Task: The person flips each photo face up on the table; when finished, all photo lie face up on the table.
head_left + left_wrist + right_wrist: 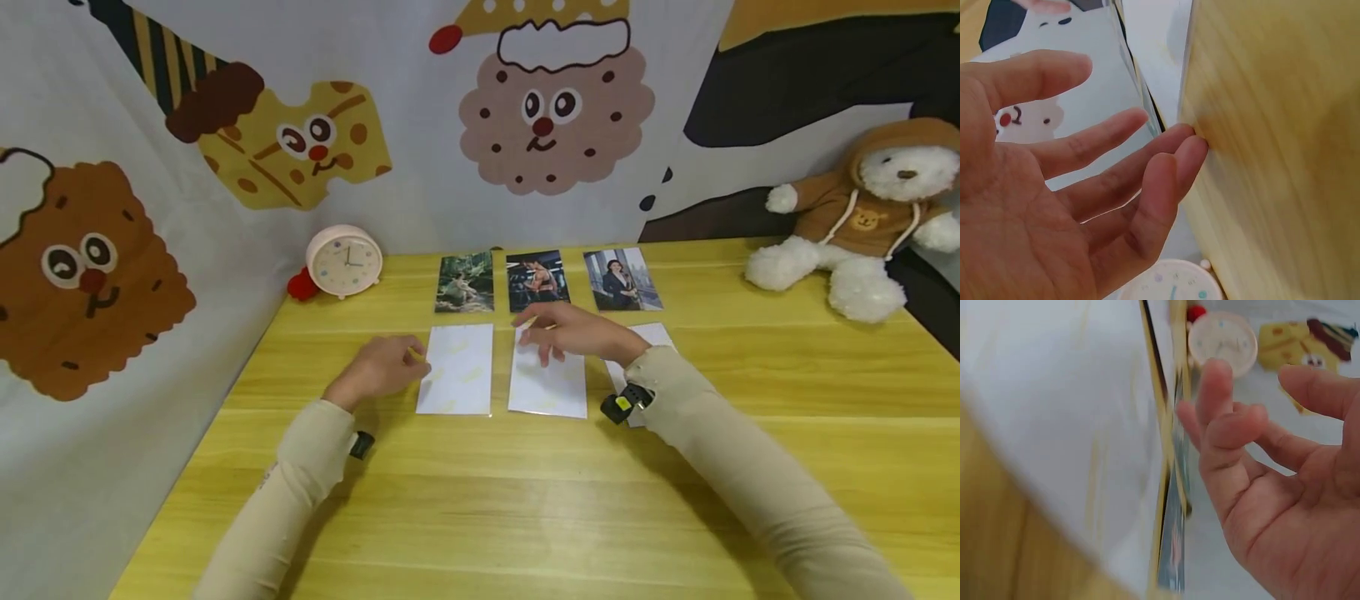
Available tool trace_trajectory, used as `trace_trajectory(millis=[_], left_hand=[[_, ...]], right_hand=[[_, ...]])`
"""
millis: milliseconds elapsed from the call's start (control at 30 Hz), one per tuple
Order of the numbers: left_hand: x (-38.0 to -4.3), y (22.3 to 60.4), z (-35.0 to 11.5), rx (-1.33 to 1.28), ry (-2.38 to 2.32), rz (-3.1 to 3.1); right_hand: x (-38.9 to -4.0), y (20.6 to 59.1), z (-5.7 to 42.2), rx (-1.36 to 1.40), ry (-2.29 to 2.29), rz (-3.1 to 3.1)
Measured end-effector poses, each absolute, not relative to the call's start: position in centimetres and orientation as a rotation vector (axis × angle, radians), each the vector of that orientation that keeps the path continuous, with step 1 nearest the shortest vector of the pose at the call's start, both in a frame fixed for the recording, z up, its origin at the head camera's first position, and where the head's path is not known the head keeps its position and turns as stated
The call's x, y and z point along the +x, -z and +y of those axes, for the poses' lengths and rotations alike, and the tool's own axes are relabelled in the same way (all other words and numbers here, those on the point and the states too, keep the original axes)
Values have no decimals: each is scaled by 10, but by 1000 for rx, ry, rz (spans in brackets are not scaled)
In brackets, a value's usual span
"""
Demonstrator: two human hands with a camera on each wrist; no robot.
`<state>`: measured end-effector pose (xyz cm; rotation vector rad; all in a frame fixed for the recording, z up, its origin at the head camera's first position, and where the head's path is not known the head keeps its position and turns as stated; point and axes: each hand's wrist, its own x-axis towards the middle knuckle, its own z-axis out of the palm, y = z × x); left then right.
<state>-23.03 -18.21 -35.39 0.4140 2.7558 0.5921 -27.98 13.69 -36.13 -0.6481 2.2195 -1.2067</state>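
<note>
Three blank white cards lie in a row: a left card point(459, 375), a middle card point(549, 387) and a right card point(655, 333) partly covered by the right wrist. My left hand point(382, 365) is at the left card's left edge, fingers loosely bent around nothing; in the left wrist view the fingertips point(1191, 144) are down by the tabletop. Over the upper part of the middle card hovers my right hand point(566, 329), its fingers relaxed and spread with nothing in them. Behind the cards are a forest photo point(465, 283), a gym photo point(537, 277) and an office-portrait photo point(622, 280).
A round pink clock point(345, 262) stands at the back left beside a small red object point(302, 285). At the back right sits a white plush bear point(862, 217) in a brown hoodie. A cartoon-printed cloth point(420, 125) hangs behind the wooden table point(480, 500).
</note>
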Motion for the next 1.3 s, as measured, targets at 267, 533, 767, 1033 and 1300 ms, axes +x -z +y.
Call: trace_trajectory(millis=[267,533,767,1033,1300], left_hand=[[-229,355,-168,480,-378,2803],[-228,357,-161,498,-256,2816],[-226,358,-150,477,-193,2866],[-225,358,-147,351,-253,2872],[-221,361,-146,441,-247,2917]], right_hand=[[-273,367,103,-622,1193,2142],[-267,370,96,-559,1306,2097],[-268,372,96,-496,1338,2104],[-268,371,96,-475,1390,2077],[-266,375,94,-444,1545,1938]])
